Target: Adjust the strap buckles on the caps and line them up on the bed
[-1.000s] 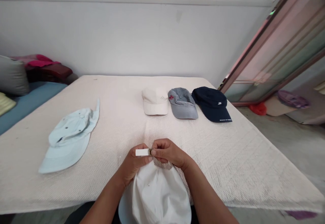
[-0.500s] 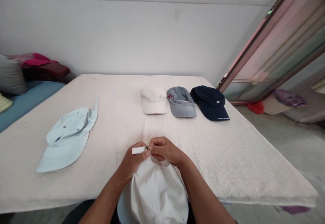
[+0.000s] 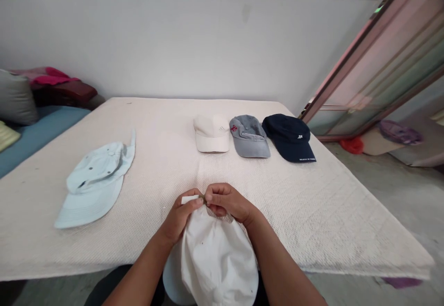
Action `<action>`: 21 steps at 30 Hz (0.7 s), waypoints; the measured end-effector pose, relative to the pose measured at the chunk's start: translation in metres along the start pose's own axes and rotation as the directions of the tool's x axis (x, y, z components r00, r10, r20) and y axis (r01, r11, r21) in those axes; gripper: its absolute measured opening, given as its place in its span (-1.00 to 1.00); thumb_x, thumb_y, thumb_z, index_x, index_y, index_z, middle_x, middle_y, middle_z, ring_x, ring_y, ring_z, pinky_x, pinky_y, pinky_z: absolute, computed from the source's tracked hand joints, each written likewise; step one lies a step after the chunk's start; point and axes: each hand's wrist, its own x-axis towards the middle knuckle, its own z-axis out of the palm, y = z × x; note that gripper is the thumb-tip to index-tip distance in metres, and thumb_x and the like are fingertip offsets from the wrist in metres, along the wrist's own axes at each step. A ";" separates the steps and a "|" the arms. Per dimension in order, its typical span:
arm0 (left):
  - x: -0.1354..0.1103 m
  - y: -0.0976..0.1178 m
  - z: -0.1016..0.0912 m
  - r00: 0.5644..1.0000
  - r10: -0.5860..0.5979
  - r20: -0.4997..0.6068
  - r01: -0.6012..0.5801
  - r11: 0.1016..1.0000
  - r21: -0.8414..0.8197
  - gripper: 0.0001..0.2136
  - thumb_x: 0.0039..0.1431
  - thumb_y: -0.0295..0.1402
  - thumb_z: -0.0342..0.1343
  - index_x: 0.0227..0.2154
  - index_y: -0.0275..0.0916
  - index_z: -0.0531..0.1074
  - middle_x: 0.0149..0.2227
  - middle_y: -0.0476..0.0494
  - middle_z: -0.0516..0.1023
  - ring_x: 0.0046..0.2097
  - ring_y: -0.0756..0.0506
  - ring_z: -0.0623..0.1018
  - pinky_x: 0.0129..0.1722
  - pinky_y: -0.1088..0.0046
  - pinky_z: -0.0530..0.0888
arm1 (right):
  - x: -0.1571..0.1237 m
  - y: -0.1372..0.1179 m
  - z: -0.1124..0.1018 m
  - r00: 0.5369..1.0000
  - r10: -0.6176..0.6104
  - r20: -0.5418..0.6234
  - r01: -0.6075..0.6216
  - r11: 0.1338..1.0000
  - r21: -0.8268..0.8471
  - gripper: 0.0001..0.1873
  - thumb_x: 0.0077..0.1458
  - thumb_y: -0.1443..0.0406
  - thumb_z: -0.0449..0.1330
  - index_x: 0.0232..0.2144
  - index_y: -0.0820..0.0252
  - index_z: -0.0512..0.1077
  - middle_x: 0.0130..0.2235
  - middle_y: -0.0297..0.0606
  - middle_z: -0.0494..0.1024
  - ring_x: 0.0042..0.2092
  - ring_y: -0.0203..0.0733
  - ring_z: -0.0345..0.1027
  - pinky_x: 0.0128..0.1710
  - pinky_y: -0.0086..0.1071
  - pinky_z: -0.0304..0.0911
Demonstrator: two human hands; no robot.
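A white cap (image 3: 217, 257) lies crown-up at the near edge of the table, between my forearms. My left hand (image 3: 180, 215) pinches the cap's white back strap (image 3: 189, 199), whose free end sticks out to the left. My right hand (image 3: 225, 202) is closed around the small metal buckle (image 3: 203, 198) where the strap passes through. Both hands meet at the far side of the cap, fingers curled tight.
A cream cloth covers the table (image 3: 166, 125). A pale blue sun hat (image 3: 93, 181) lies at the left. A cream cap (image 3: 212, 134), a grey cap (image 3: 249, 135) and a navy cap (image 3: 289, 137) sit in a row beyond my hands. Cushions (image 3: 17, 104) at far left.
The free end of the strap showing past my left fingers has grown shorter. My hands stay together at the buckle; the view has shifted slightly.
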 end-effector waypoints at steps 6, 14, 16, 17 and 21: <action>0.001 -0.002 -0.004 0.995 -0.063 -0.071 0.060 0.997 -0.043 -0.85 -0.07 -0.33 0.24 -0.49 -0.26 0.40 -0.55 0.00 0.45 -0.49 -0.01 0.40 -0.46 0.50 0.28 | 0.000 0.001 0.000 1.000 -0.012 0.006 0.012 1.000 0.003 -0.75 0.04 0.18 0.25 -0.49 0.24 0.34 -0.66 -0.50 0.23 -0.63 -0.46 -0.04 -0.62 -0.49 -0.15; 0.002 -0.001 -0.002 0.996 -0.063 -0.060 0.058 0.995 -0.075 -0.84 -0.05 -0.35 0.22 -0.53 -0.25 0.34 -0.55 0.01 0.43 -0.49 -0.01 0.41 -0.45 0.50 0.28 | -0.001 -0.001 -0.001 1.000 -0.006 0.011 0.006 1.000 -0.004 -0.74 0.03 0.17 0.24 -0.50 0.22 0.33 -0.66 -0.50 0.22 -0.63 -0.45 -0.02 -0.62 -0.49 -0.11; 0.003 -0.001 -0.002 0.995 -0.063 -0.074 0.055 0.994 -0.098 -0.84 -0.05 -0.36 0.21 -0.54 -0.25 0.32 -0.57 0.03 0.40 -0.50 0.00 0.39 -0.46 0.50 0.27 | -0.003 -0.003 -0.002 1.000 0.001 0.005 -0.001 1.000 -0.030 -0.74 0.06 0.17 0.22 -0.50 0.22 0.32 -0.67 -0.50 0.22 -0.62 -0.44 -0.02 -0.63 -0.49 -0.12; 0.003 -0.002 -0.002 0.996 -0.054 -0.069 0.047 0.993 -0.104 -0.84 -0.04 -0.36 0.20 -0.55 -0.25 0.31 -0.58 0.04 0.38 -0.52 0.01 0.36 -0.48 0.51 0.26 | -0.003 -0.003 -0.002 1.000 0.001 0.001 -0.001 0.999 -0.040 -0.74 0.07 0.16 0.20 -0.50 0.21 0.32 -0.68 -0.50 0.21 -0.63 -0.44 -0.02 -0.63 -0.49 -0.13; 0.005 -0.003 -0.004 0.999 -0.015 -0.032 0.012 0.995 -0.097 -0.86 0.00 -0.33 0.11 -0.56 -0.26 0.33 -0.59 0.04 0.32 -0.53 0.03 0.29 -0.51 0.52 0.23 | -0.005 -0.003 -0.004 0.999 0.015 -0.040 -0.017 0.998 -0.060 -0.75 0.05 0.17 0.22 -0.50 0.23 0.33 -0.66 -0.51 0.19 -0.63 -0.47 -0.08 -0.65 -0.51 -0.17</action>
